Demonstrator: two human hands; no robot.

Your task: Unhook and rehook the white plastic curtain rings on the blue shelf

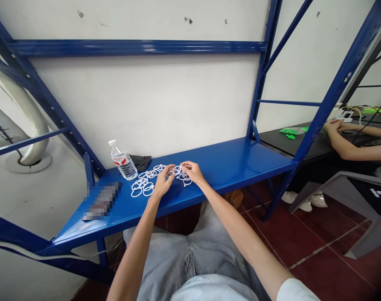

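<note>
Several white plastic rings [143, 188] lie in a loose pile on the blue shelf, just left of my left hand [164, 180]. More white rings [186, 180] lie close beneath my right hand [192, 171]. Between both hands a white ring [177, 169] is raised a little above the shelf. My right hand pinches its right side with thumb and fingers. The curled fingers of my left hand are at its left side; whether they grip it is too small to make out.
A water bottle [123, 161] and a black plastic bag [140, 162] stand behind the rings. A blurred dark object [102, 200] lies at the left of the blue shelf [228, 163]. Blue uprights frame both sides. At right, another person's arms [344, 140] rest over a black table [281, 142].
</note>
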